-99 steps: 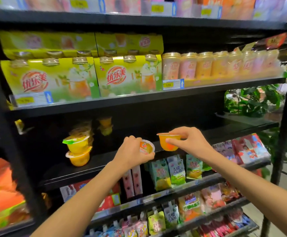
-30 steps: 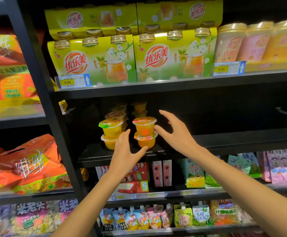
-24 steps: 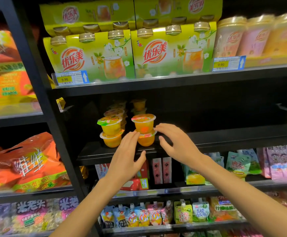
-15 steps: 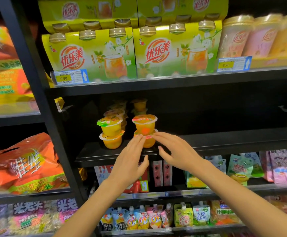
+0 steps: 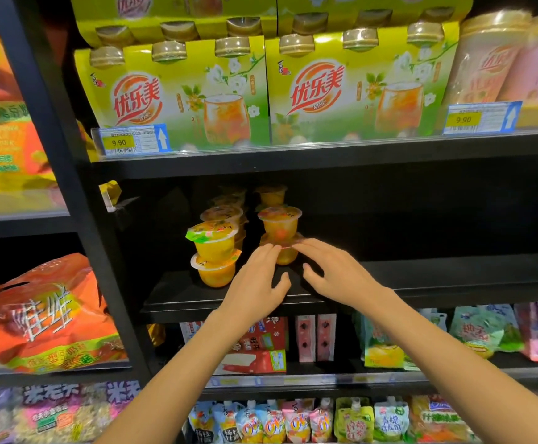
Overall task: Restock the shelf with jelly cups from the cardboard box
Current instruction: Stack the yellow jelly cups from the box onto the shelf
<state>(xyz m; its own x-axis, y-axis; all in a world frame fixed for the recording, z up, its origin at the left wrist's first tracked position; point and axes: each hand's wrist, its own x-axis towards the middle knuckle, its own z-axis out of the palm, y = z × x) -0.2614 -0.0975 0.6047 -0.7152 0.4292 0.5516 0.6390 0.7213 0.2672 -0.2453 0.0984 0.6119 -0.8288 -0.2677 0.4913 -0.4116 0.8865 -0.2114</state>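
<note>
Hands flank the right jelly-cup stack (image 5: 280, 233), your left hand (image 5: 255, 283) and right hand (image 5: 335, 277) open, fingertips steadying its lower cup (image 5: 285, 256); next, let go gently.

Your two arms are bare from the frame's lower edge to the wrists, with no sleeves in view. Your left hand (image 5: 255, 283) and right hand (image 5: 335, 277) wear no gloves, rings or watch.

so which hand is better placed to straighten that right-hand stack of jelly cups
Probably the right hand. Its fingertips sit at the lid rim of the stack's lower cup, and open shelf lies on that side. The left hand also reaches that rim, but the neighbouring stack crowds it.
</note>
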